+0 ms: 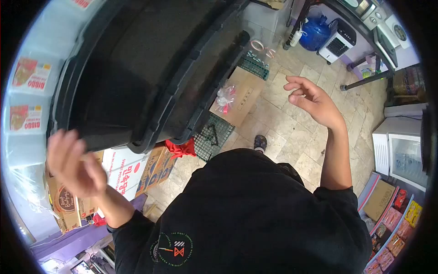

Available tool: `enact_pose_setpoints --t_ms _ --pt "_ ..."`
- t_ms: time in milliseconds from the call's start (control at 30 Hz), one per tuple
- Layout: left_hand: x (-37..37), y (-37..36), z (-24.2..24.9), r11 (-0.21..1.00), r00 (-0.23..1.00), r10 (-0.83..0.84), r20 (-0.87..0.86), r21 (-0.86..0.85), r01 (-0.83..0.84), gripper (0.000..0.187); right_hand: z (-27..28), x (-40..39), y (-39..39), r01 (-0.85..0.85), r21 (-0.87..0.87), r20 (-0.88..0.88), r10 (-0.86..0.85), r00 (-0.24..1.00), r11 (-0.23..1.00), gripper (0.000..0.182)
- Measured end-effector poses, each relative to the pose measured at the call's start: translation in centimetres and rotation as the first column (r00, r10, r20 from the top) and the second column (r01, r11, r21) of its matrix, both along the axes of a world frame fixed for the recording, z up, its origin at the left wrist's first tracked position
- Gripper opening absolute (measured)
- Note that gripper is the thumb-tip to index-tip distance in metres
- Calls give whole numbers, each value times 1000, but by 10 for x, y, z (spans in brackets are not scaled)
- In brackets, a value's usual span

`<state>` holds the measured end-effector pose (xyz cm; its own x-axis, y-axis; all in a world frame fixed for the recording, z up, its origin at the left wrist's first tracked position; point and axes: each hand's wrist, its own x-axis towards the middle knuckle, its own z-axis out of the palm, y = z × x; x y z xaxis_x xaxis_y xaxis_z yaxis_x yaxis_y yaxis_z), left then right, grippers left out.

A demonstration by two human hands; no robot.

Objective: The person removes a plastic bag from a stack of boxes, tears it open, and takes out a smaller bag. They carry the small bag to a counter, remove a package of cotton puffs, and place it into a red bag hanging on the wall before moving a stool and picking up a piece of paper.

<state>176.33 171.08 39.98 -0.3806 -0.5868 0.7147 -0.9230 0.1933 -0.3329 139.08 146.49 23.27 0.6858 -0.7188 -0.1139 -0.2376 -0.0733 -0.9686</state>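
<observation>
Large ridged black plastic tubs (132,59) beside left hand (75,164): steadier if rim taken with both hands, evenly. Left grip wide, empty. Right hand (315,102) well apart, fingers loosely curled, grip half-open, empty. Left fingers blurred, contact unclear; tubs' far ends cut off.

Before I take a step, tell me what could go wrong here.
The shoe is near the green crate and cardboard box, so a step that way might catch one. The plastic bundle on the box looks loose and could slip off if bumped. Your left hand looks close to the black tub and might knock it.
</observation>
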Motion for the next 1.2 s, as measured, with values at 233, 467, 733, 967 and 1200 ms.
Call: enact_pose_setpoints --t_ms 233,467,733,967,1200 --pt "-64 -47 -84 784 994 82 -78 621 -16 24 -20 -16 -48 -48 -3 -1 48 999 999 47" --pt "-52 -23 -149 541 926 339 -169 840 -45 23 -13 -33 -50 -70 -16 -40 70 997 997 44" --pt "-17 7 -194 496 920 300 -252 865 75 25 -8 -31 16 71 41 -129 -65 990 997 45" --pt "30 46 -224 494 933 116 -340 835 243 26 -4 16 121 195 -20 -1 -196 981 981 47" --pt "64 93 -267 261 944 58 -325 917 300 31 -19 52 237 104 -22 -231 -106 967 994 57"
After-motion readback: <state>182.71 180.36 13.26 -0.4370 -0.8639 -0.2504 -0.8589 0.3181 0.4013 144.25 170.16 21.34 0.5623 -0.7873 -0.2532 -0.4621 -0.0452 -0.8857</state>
